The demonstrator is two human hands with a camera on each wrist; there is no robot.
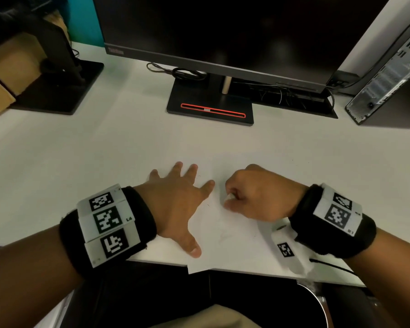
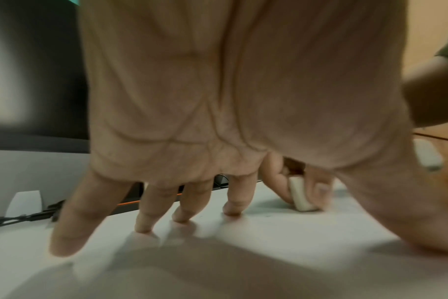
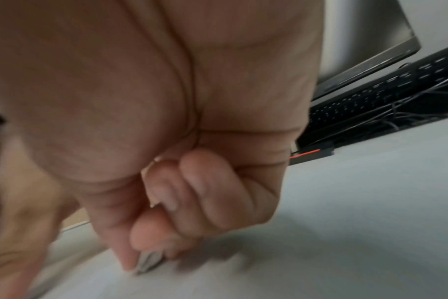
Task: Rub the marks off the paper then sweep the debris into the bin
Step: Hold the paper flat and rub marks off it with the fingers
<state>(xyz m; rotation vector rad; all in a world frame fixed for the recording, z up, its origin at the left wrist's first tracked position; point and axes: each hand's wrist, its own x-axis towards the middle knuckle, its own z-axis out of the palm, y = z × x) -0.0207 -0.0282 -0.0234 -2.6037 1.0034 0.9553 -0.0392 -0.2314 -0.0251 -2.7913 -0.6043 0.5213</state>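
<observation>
A white sheet of paper (image 1: 225,235) lies at the desk's front edge, its near corner hanging over. Faint pencil marks (image 1: 223,233) show on it. My left hand (image 1: 178,200) lies flat on the paper's left part, fingers (image 2: 143,214) spread and straight, pressing it down. My right hand (image 1: 251,195) is curled to the right of it and pinches a small white eraser (image 1: 229,197) between thumb and fingers, its end on the paper. The left wrist view shows the eraser (image 2: 301,197) standing on the sheet; the right wrist view shows the eraser (image 3: 147,263) under my curled fingers. No bin is in view.
A black monitor (image 1: 223,31) on a stand (image 1: 210,107) fills the back of the white desk (image 1: 104,143). A second monitor base (image 1: 57,91) sits at back left, a computer tower (image 1: 388,79) at back right, with cables (image 1: 294,95) behind.
</observation>
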